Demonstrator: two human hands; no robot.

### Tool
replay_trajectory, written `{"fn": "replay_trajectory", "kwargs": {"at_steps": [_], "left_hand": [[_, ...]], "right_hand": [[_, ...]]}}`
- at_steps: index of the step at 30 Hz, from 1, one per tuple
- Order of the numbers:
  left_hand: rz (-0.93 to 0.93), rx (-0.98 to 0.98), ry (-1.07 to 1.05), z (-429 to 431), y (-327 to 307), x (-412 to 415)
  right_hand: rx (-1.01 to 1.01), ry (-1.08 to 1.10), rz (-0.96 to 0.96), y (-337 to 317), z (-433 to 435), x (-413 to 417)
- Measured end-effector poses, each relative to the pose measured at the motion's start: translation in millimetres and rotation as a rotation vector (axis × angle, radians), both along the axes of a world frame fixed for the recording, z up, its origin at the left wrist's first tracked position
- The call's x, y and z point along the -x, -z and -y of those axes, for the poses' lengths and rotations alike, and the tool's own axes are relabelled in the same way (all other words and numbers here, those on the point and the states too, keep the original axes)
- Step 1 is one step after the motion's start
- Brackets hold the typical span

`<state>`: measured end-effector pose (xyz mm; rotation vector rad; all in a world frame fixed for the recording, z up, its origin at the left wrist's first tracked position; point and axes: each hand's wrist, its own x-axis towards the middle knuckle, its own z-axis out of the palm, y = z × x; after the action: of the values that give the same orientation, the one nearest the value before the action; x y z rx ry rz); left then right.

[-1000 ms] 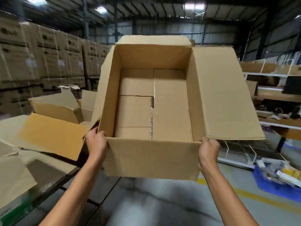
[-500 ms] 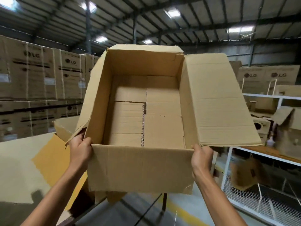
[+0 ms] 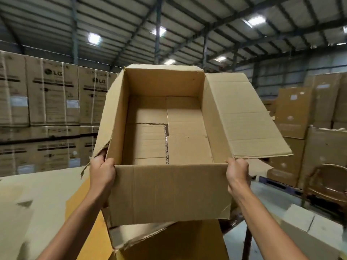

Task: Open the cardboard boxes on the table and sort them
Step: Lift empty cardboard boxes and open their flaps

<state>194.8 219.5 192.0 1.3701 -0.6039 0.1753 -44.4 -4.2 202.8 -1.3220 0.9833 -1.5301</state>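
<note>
Both hands grip the open box (image 3: 169,192) by its near corners, left hand (image 3: 102,170) and right hand (image 3: 237,170), fingers apparently curled behind the walls.

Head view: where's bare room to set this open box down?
Pale tabletop left of the left hand, before the stacked cartons, looks bare. Directly under the box lies more cardboard; right of the right hand is crowded, with a chair.

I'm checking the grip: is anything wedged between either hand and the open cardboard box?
Nothing visible. The left hand and the right hand grip the open cardboard box directly at its near corners.
</note>
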Motion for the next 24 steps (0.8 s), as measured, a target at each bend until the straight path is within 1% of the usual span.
{"fn": "replay_trajectory", "kwargs": {"at_steps": [5, 9, 12, 16, 19, 20, 23, 24], "left_hand": [[-0.07, -0.118, -0.14, 34, 8, -19], [-0.115, -0.215, -0.201, 45, 34, -22], [-0.2, -0.275, -0.25, 48, 52, -33], [-0.342, -0.408, -0.309, 53, 82, -44], [-0.368, -0.609, -0.366, 60, 100, -42], [-0.373, -0.686, -0.336, 64, 104, -41], [-0.396, -1.062, -0.204, 81, 132, -31], [-0.416, -1.133, -0.177, 84, 144, -29]], "right_hand": [[-0.029, -0.23, -0.147, 10, 81, -46], [0.029, -0.457, -0.325, 30, 125, -75], [0.07, -0.594, -0.426, 44, 147, -103], [0.052, -0.706, -0.553, 80, 165, -139], [0.002, -0.724, -0.694, 124, 177, -151], [-0.021, -0.71, -0.746, 138, 181, -152], [-0.06, -0.737, -0.914, 165, 193, -151], [-0.057, -0.742, -0.96, 169, 196, -151]]}}
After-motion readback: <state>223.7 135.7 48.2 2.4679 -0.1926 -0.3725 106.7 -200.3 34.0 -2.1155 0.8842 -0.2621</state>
